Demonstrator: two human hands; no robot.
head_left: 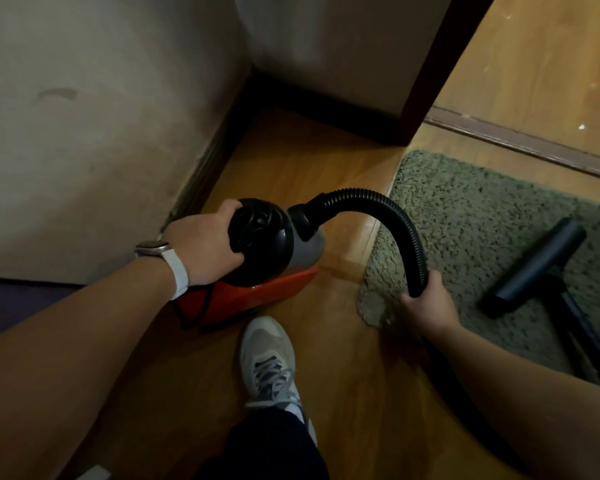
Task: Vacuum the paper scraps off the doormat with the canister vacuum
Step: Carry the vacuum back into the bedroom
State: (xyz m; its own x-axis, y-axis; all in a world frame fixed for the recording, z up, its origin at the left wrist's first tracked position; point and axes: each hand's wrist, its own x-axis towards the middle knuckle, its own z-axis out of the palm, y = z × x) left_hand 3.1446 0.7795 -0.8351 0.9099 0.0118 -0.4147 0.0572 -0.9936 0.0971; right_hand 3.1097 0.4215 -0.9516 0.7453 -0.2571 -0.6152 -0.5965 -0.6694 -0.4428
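Left forearm (84, 323), nearest, ends in left grip (205, 244) clamped on handle of canister vacuum (274, 268); right grip (426, 303) clamped round hose (378, 202) at near corner of doormat (482, 209); nozzle (534, 268) lies on doormat. Risk: hose tug could topple the canister or ruck the mat.

My canister vacuum (274, 244) is black at the round cap, grey along the body and orange-red at the base. The ribbed hose (388, 206) off it is black, as is the floor head (534, 268) to its right. The doormat (471, 220), right of the vacuum, is dull green flecked with dark specks. The floor (291, 168) under it is honey-brown wood grain. Left of it, my watch strap (177, 268) is white.
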